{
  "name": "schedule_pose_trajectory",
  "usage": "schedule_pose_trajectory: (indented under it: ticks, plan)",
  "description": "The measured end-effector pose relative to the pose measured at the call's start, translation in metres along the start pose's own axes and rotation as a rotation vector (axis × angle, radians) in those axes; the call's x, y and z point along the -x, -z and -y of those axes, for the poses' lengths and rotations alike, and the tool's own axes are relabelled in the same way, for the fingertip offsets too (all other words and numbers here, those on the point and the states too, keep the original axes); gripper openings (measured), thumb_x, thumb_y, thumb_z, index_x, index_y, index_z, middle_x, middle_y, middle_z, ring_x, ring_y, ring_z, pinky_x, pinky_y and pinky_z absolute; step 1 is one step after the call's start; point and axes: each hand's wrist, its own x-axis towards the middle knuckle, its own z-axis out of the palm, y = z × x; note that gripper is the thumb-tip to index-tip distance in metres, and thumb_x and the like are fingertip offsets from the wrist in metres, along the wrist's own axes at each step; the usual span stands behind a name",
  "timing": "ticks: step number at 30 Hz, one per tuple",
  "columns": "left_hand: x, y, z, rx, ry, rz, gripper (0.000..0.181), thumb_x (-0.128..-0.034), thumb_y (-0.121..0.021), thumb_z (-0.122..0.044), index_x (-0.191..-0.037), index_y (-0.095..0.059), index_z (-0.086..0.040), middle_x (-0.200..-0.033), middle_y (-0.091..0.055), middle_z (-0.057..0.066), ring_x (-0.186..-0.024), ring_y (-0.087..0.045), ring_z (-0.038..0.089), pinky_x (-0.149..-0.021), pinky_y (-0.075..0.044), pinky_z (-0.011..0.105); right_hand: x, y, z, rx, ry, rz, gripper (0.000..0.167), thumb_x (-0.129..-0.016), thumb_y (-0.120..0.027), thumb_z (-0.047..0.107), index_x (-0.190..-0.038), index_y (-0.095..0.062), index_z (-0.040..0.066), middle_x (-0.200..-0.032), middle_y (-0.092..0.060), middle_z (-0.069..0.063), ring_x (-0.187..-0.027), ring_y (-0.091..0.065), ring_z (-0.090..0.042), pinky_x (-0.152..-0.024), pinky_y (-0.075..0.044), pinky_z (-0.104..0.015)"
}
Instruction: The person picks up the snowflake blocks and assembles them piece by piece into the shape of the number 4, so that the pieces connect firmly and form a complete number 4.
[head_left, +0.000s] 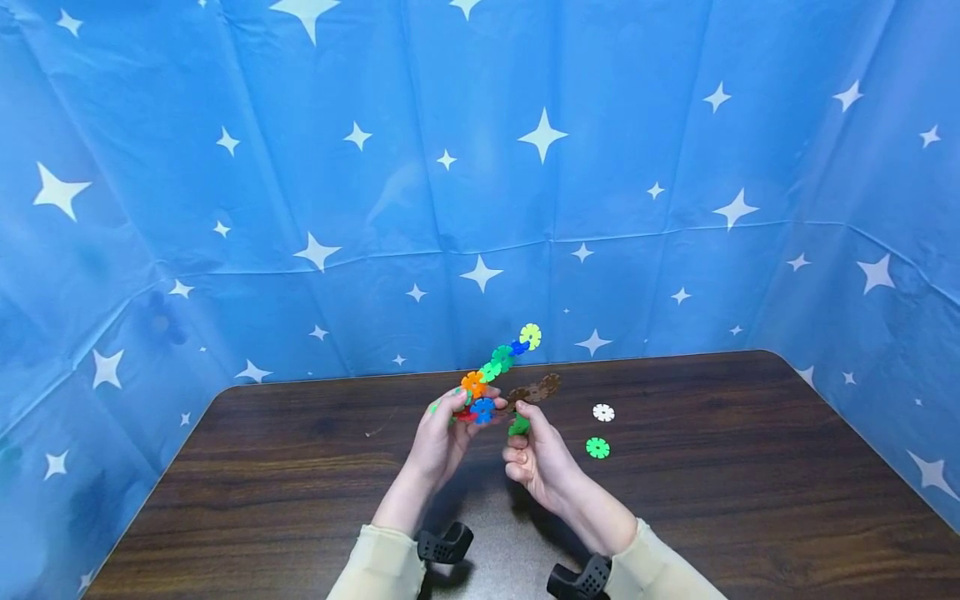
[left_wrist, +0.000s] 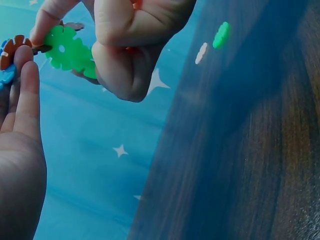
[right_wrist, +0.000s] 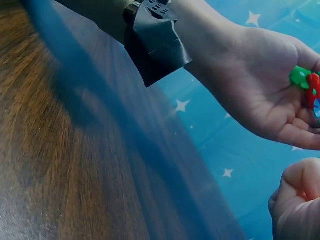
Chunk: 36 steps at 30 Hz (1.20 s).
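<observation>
My left hand point(head_left: 437, 442) grips a joined build of plastic snowflake discs, with an orange disc point(head_left: 473, 383), a blue disc point(head_left: 482, 410) and a red disc point(right_wrist: 314, 90) near the fingers. From there a chain of green discs point(head_left: 502, 358) slants up and right to a yellow disc point(head_left: 530, 336). Close beside it, my right hand point(head_left: 551, 467) pinches green discs point(left_wrist: 62, 48) between thumb and curled fingers. Brown discs point(head_left: 550, 384) stick out beyond the right thumb. Fingers hide whether the brown discs join the left hand's build.
On the dark wooden table point(head_left: 712, 500), a loose white disc point(head_left: 603, 412) and a loose green disc point(head_left: 597, 447) lie right of the hands. A blue star-patterned cloth point(head_left: 480, 192) hangs behind the table and at its sides. Each wrist wears a black camera mount point(head_left: 445, 543).
</observation>
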Motion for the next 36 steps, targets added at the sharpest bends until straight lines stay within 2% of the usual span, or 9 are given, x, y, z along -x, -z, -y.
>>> schedule_pose_trajectory:
  ticks: [11, 17, 20, 24, 27, 30, 33, 36]
  plan:
    - [0.001, 0.000, -0.001, -0.021, 0.002, 0.014, 0.034, -0.1030, -0.036, -0.018, -0.121, -0.056, 0.003, -0.112, -0.064, 0.009, -0.104, -0.064, 0.018, -0.100, -0.043, 0.042, -0.003, 0.003, 0.001, 0.028, 0.014, 0.030, 0.028, -0.101, -0.040, 0.035, -0.087, -0.036, 0.012, -0.070, -0.022, 0.003, -0.052, -0.019, -0.006, -0.042, -0.019, -0.017]
    - [0.001, 0.001, -0.002, -0.015, -0.017, 0.014, 0.032, -0.1024, -0.036, -0.018, -0.117, -0.060, -0.002, -0.110, -0.065, 0.008, -0.103, -0.065, 0.018, -0.099, -0.045, 0.041, -0.003, 0.002, 0.000, 0.060, 0.026, 0.031, 0.028, -0.101, -0.043, 0.035, -0.085, -0.038, 0.013, -0.071, -0.024, 0.003, -0.051, -0.021, -0.006, -0.041, -0.020, -0.017]
    - [0.000, 0.002, -0.003, 0.017, -0.031, 0.018, 0.033, -0.1026, -0.035, -0.018, -0.116, -0.063, -0.005, -0.110, -0.066, 0.007, -0.103, -0.065, 0.018, -0.097, -0.047, 0.039, -0.003, 0.003, 0.001, 0.083, 0.019, 0.062, 0.028, -0.101, -0.043, 0.038, -0.090, -0.043, 0.012, -0.071, -0.028, 0.004, -0.052, -0.022, -0.007, -0.040, -0.020, -0.018]
    - [0.001, 0.007, -0.008, 0.073, -0.043, 0.012, 0.034, -0.1037, -0.033, -0.020, -0.119, -0.060, -0.006, -0.110, -0.065, 0.006, -0.102, -0.065, 0.018, -0.097, -0.047, 0.039, -0.003, 0.004, 0.005, 0.143, -0.010, 0.150, 0.037, -0.102, -0.043, 0.044, -0.111, -0.045, 0.008, -0.071, -0.036, 0.004, -0.052, -0.029, -0.007, -0.040, -0.023, -0.017]
    - [0.001, 0.011, -0.012, 0.111, -0.045, -0.002, 0.034, -0.1050, -0.032, -0.024, -0.121, -0.057, -0.007, -0.109, -0.065, 0.006, -0.101, -0.065, 0.017, -0.095, -0.048, 0.037, -0.002, 0.005, 0.008, 0.230, -0.035, 0.229, 0.051, -0.101, -0.045, 0.045, -0.129, -0.041, 0.001, -0.073, -0.043, 0.004, -0.054, -0.035, -0.007, -0.040, -0.026, -0.016]
    - [0.002, 0.014, -0.016, 0.157, -0.052, -0.016, 0.034, -0.1056, -0.030, -0.026, -0.121, -0.054, -0.007, -0.108, -0.065, 0.005, -0.101, -0.064, 0.016, -0.093, -0.050, 0.034, -0.003, 0.006, 0.012, 0.359, -0.072, 0.283, 0.060, -0.100, -0.051, 0.038, -0.139, -0.035, -0.005, -0.077, -0.046, 0.004, -0.057, -0.038, -0.007, -0.041, -0.030, -0.017]
    - [0.002, 0.015, -0.019, 0.200, -0.050, -0.015, 0.033, -0.1060, -0.029, -0.026, -0.123, -0.050, -0.008, -0.109, -0.064, 0.005, -0.101, -0.063, 0.016, -0.094, -0.049, 0.035, -0.002, 0.013, 0.020, 0.580, -0.074, 0.292, 0.058, -0.097, -0.060, 0.029, -0.139, -0.041, -0.006, -0.077, -0.048, 0.002, -0.057, -0.041, -0.007, -0.043, -0.033, -0.019]
    - [0.002, 0.016, -0.021, 0.217, -0.043, -0.019, 0.033, -0.1062, -0.028, -0.026, -0.124, -0.050, -0.009, -0.109, -0.064, 0.005, -0.101, -0.063, 0.016, -0.094, -0.049, 0.036, 0.001, 0.028, 0.034, 0.839, -0.008, 0.253, 0.049, -0.092, -0.067, 0.023, -0.130, -0.054, -0.004, -0.075, -0.053, -0.002, -0.055, -0.044, -0.009, -0.044, -0.038, -0.022]
